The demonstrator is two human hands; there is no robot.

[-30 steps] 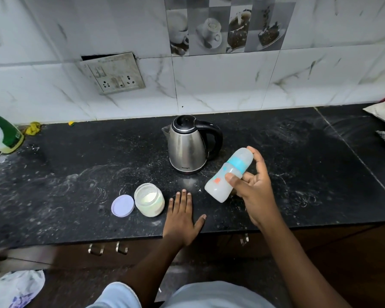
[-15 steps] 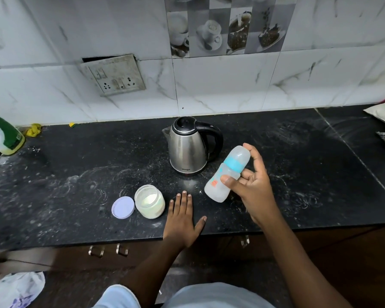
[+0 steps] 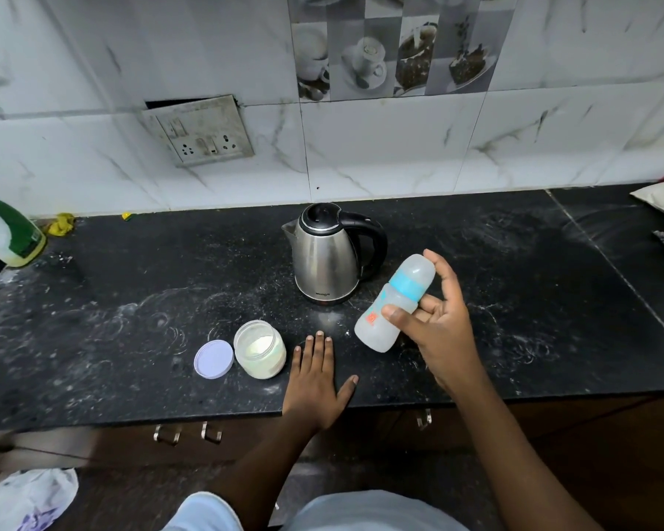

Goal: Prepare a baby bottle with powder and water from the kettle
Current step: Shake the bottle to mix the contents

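The baby bottle [image 3: 395,302] is off the counter, in the right hand [image 3: 437,331], just right of and nearer than the kettle [image 3: 328,254]. It is tilted, its capped top pointing far and right and its base low and to the left. The thumb [image 3: 397,315] lies across the near side of the translucent body below the blue collar. The other fingers curl round the far side, and the forefinger reaches up beside the cap. The left hand [image 3: 317,381] lies flat on the black countertop [image 3: 112,320], palm down, with the fingers straight and together and the thumb spread to the right. It holds nothing. Just left of it stands the open powder jar [image 3: 259,348] with white powder in it. The lilac lid [image 3: 213,359] lies flat on the jar's left, touching it or nearly so.

Little differs from half a second ago. The bottle keeps the same tilt and almost the same spot in the same grip, and the left hand has not left its place. The jar, lid and kettle stand where they were.

The kettle bears small lettering low on its steel body, too small to read. The bottle carries an orange-red mark near the thumb, also unreadable. A switchboard [image 3: 200,130] hangs on the tiled wall behind.
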